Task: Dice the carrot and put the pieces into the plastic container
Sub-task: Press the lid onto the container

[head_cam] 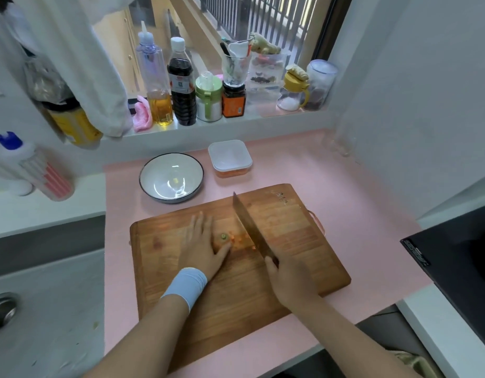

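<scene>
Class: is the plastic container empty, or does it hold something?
Not empty: orange pieces show through the lower wall of the plastic container; how full, cannot tell.

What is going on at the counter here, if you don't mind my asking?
A person is dicing carrot on a wooden cutting board. The right hand grips a knife, its blade down beside a small heap of carrot pieces, while the left hand lies flat on the board next to them. The plastic container behind the board shows orange at its bottom, and a white bowl stands beside it.
</scene>
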Action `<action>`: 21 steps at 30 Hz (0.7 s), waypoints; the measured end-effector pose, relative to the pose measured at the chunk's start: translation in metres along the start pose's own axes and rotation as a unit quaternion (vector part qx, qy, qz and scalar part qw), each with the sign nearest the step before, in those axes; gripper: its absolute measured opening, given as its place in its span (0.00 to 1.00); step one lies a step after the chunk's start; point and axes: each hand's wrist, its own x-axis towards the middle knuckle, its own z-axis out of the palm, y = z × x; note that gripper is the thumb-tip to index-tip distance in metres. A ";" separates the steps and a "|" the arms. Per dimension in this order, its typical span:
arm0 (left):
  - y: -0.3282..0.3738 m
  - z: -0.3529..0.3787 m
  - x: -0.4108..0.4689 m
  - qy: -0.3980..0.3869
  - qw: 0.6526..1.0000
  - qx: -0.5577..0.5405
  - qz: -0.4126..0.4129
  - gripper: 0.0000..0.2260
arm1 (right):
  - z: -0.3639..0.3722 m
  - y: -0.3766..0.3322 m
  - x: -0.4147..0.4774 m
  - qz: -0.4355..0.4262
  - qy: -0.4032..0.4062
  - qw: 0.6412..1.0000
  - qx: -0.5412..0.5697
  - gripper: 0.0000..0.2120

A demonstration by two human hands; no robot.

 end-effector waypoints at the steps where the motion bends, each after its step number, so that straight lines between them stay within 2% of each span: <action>1: 0.001 0.002 0.005 -0.024 0.999 0.027 -0.005 0.39 | -0.006 0.005 0.002 0.023 0.008 1.000 0.008 0.10; 5: 0.026 0.021 0.002 -0.099 0.990 0.072 0.074 0.40 | -0.035 0.033 0.006 0.104 0.070 0.990 0.058 0.13; 9: 0.059 0.036 -0.012 -0.092 0.987 0.046 0.124 0.38 | -0.050 0.071 0.010 0.188 0.079 0.972 0.114 0.13; 12: 0.067 0.038 -0.007 -0.047 0.993 0.063 0.088 0.39 | -0.059 0.092 0.012 0.235 0.068 0.950 0.196 0.13; 14: 0.064 0.038 -0.003 -0.047 0.996 0.057 0.042 0.39 | -0.062 0.103 0.009 0.241 0.052 0.945 0.217 0.14; 18: 0.060 0.033 -0.013 -0.073 0.990 -0.097 0.069 0.30 | -0.059 0.113 0.004 0.214 -0.029 0.955 0.202 0.15; 20: 0.051 0.028 -0.020 -0.002 0.992 -0.124 0.032 0.25 | -0.054 0.113 0.005 0.204 -0.051 0.957 0.198 0.13; 21: 0.043 0.025 -0.024 0.043 0.994 -0.095 0.002 0.25 | -0.053 0.111 0.006 0.197 -0.059 0.960 0.190 0.12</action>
